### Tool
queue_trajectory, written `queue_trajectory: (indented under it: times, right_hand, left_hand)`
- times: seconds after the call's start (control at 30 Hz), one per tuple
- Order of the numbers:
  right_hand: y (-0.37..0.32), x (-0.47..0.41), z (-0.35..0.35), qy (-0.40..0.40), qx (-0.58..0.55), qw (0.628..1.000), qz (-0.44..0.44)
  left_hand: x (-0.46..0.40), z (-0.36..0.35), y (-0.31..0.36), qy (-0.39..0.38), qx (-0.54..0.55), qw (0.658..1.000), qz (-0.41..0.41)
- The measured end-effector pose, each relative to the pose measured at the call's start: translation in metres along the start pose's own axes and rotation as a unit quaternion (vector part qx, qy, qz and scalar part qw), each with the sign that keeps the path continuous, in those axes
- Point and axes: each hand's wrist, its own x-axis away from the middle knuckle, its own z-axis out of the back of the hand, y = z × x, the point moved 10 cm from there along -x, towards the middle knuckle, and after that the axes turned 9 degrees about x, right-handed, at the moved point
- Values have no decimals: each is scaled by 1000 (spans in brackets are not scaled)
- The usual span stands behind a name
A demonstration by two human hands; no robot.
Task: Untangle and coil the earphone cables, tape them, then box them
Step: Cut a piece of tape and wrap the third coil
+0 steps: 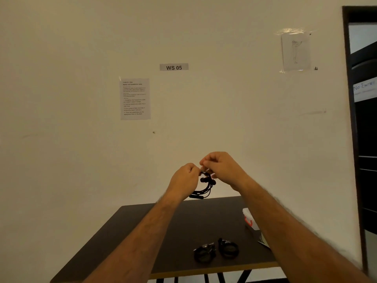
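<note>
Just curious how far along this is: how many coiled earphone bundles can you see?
3. One coil hangs in the air, held by the left hand and right hand. Two more coils lie side by side on the table. Others may be hidden behind the right arm.

A plain cream wall (pixel 81 48) fills most of the view under warm, dim indoor light. A grey label (pixel 174 67) reading "WS 05" is fixed at centre, with a printed instruction sheet (pixel 135 99) below and to its left. A taped sheet bearing a faint line drawing (pixel 296 52) hangs to the upper right. A dark door frame (pixel 349 99) borders the right edge. A dark-topped bench (pixel 126 231) stands against the wall.
</note>
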Motion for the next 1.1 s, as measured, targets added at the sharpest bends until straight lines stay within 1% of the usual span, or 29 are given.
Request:
queue_trajectory:
  times: [0.07,0.13,0.2,0.27,0.37,0.53,0.63,0.73,0.83,0.97,1.1]
  right_hand:
    - [-15,2,9,24,78,995,62]
    - [-25,4,6,3,154,983,102]
    - [-27,6,-3,-24,204,972,112]
    - [-27,6,-4,-9,212,971,108]
    - [-27,5,2,18,188,977,98]
    - [-20,5,-6,-15,167,982,88]
    - [-13,7,-14,-23,175,981,85]
    - [-7,7,-18,-25,160,983,85]
    - [-2,7,-24,-31,145,986,81]
    - [17,5,-30,-44,61,996,48]
    - [38,7,-51,-87,-16,996,1]
  left_hand:
    - [-1,2,0,7,-3,1000,-3]
    - [-1,3,0,10,0,1000,-5]
    - [-2,3,-2,8,11,1000,-5]
    - [-2,2,-3,4,28,1000,-8]
    - [-3,3,-1,1,33,999,-15]
    - [-3,1,-6,-10,7,1000,-16]
    - [-1,-3,-11,-15,-9,1000,-13]
    - [-2,-5,-15,-12,-35,999,-13]
    - [-3,-7,-23,-26,-52,998,-6]
    - [-3,-7,-35,-39,-51,998,-1]
    - [-2,-6,-57,-39,-19,999,30]
